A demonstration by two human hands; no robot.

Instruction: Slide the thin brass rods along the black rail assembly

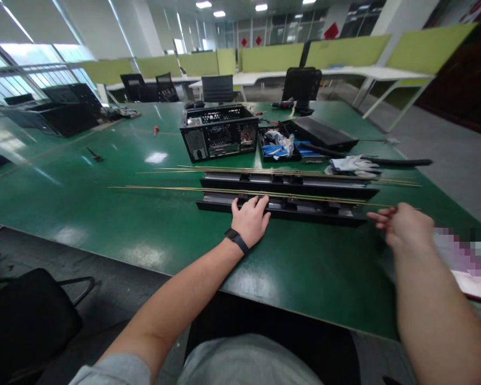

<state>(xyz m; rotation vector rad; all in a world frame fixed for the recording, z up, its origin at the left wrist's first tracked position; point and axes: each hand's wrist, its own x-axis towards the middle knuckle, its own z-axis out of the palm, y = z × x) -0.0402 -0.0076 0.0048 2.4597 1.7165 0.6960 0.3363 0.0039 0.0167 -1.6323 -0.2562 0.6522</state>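
Two long black channels lie parallel on the green table, the near channel (324, 218) in front of the far channel (288, 187). Thin brass-coloured rods (164, 187) run lengthwise along the near one, sticking out past its left end. My left hand (250, 219), with a dark band on the wrist, lies on the near channel, fingers spread over its edge and touching the rods. Beyond the channel's right end, my right hand (409, 224) pinches the end of a thin rod; its fingertips are partly hidden. More thin rods (401, 182) rest along the far channel.
Behind the channels stands an opened computer case (220, 133). To its right are a tray (280, 158) of gloves, a flat black box (320, 133), a black tube (404, 162) and white gloves (355, 164). More black cases (60, 109) stand at far left. A chair (28, 321) is at lower left.
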